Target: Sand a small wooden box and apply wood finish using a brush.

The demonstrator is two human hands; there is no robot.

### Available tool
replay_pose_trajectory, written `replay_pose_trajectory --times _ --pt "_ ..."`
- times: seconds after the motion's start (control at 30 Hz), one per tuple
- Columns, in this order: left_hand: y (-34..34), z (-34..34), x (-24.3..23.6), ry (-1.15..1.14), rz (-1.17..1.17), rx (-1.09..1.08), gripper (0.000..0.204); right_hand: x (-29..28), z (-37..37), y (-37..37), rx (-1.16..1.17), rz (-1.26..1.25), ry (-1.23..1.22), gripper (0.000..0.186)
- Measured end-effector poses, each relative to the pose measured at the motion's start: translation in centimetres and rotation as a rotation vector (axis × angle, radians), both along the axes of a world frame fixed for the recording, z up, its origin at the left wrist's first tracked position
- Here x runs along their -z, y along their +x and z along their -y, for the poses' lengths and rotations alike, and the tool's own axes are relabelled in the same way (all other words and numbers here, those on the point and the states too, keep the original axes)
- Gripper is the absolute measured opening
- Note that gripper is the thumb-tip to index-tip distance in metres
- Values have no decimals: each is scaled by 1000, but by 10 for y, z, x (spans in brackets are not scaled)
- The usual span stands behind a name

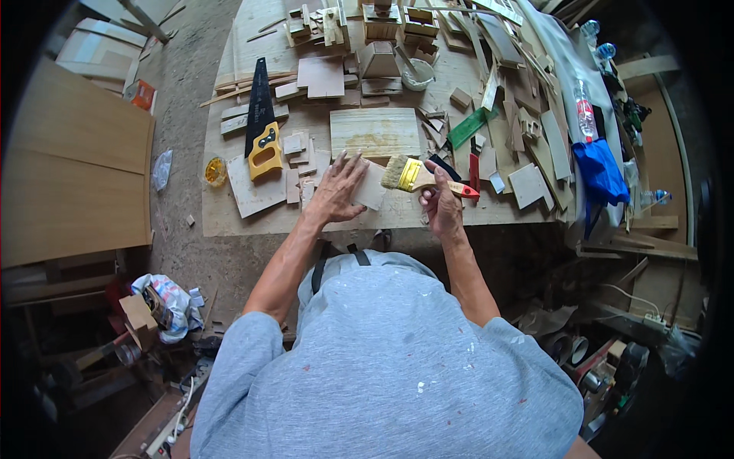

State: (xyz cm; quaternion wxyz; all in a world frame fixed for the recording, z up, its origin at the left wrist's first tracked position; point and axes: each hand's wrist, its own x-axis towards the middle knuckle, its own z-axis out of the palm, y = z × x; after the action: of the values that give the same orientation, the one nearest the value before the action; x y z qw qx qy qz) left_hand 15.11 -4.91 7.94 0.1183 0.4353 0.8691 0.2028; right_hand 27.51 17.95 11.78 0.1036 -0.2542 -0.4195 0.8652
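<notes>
Head view: left hand lies flat, fingers spread, pressing a small wood piece near the bench's front edge. Right hand has its fingers wrapped round a paintbrush, bristles at the piece. Handsaw sits off to the left.

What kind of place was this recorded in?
Most likely a small woodworking workshop. The workbench is strewn with plywood offcuts, a handsaw lies on it, and the right hand holds a paintbrush beside a small wooden piece.
</notes>
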Motion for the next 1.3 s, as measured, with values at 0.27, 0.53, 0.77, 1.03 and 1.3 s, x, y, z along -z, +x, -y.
replay_pose_trajectory --times 0.27,0.53,0.77,1.03,1.3 --pt "29 -30 10 0 -47 -220 109 -6 -17 -2 -14 -140 -155 44" --pt "18 3 27 217 247 -132 122 -6 -6 5 44 72 59 37" --pt "11 8 42 360 434 -176 117 -2 -3 5 18 242 157 39" --pt "10 7 53 362 339 -185 115 -13 15 -27 -288 268 515 39" --pt "9 8 48 376 351 -191 113 -8 -3 -54 -281 320 825 37"
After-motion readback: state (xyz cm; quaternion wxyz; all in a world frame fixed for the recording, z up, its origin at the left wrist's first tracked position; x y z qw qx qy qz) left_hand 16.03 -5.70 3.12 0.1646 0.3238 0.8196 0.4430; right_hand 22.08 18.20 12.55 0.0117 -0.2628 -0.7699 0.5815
